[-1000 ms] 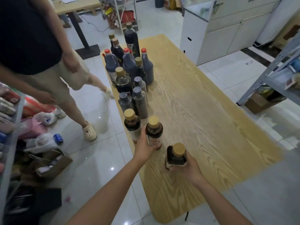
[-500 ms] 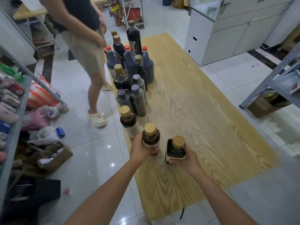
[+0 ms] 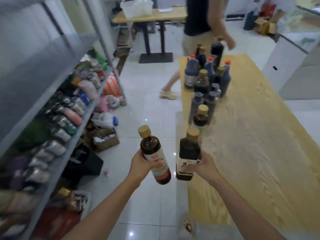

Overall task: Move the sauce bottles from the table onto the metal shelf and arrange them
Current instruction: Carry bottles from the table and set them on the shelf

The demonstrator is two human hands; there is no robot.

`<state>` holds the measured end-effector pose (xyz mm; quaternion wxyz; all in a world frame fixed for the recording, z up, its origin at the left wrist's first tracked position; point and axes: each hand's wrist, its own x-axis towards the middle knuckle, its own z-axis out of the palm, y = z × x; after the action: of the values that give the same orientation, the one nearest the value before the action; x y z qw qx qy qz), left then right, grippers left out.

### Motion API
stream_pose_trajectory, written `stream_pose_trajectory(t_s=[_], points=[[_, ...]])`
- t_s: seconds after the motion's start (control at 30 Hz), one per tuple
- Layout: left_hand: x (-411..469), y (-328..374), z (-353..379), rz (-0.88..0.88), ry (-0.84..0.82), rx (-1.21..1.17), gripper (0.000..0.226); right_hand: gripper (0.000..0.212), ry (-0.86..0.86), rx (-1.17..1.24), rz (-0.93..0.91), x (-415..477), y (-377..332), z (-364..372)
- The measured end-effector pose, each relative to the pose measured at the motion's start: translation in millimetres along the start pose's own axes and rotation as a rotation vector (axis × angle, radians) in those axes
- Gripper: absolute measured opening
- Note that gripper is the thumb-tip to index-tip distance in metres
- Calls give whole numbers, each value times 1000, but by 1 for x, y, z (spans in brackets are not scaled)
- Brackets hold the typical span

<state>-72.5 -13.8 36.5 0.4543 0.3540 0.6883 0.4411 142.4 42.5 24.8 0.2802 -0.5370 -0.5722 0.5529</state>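
Note:
My left hand (image 3: 141, 166) grips a round dark sauce bottle (image 3: 152, 149) with a tan cap and a white-and-red label, held over the floor. A square dark bottle (image 3: 187, 153) with a tan cap and a white label is in my right hand (image 3: 205, 166), at the wooden table's (image 3: 259, 153) left edge. Both bottles are lifted off the table. Several more dark sauce bottles (image 3: 206, 87) stand in a cluster along the table's far left side. The grey metal shelf (image 3: 57, 163) runs down the left, its tier packed with soft packets.
A person in a dark top and beige shorts (image 3: 199, 32) stands by the table's far end. Cardboard boxes (image 3: 105, 140), bags and a dark bundle litter the floor under the shelf. A second wooden table (image 3: 155, 16) stands at the back. A white cabinet (image 3: 290, 66) is at the right.
Both bottles have been lifted off the table. My view has swung left toward the metal shelf. The other person has stepped toward the table's far end.

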Motion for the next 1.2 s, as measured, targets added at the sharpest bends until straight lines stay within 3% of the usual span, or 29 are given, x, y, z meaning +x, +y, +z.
stream_pose_trajectory(t_s=[0.37, 0.57, 0.67, 0.93, 1.2], points=[[-106, 70, -245, 237, 714, -156, 36, 46, -571, -6, -359, 25, -199, 229], [-152, 131, -331, 397, 1034, -105, 33, 51, -853, 90, -583, 26, -310, 326], [-160, 159, -364, 465, 1195, -60, 34, 43, -997, 121, -699, 30, -366, 368], [-153, 227, -442, 533, 1553, 37, 43, 42, -1170, 140, -1017, 49, -502, 461], [-148, 240, -510, 390, 1766, 88, 52, 42, -1295, 196, -1045, 47, -556, 543]])
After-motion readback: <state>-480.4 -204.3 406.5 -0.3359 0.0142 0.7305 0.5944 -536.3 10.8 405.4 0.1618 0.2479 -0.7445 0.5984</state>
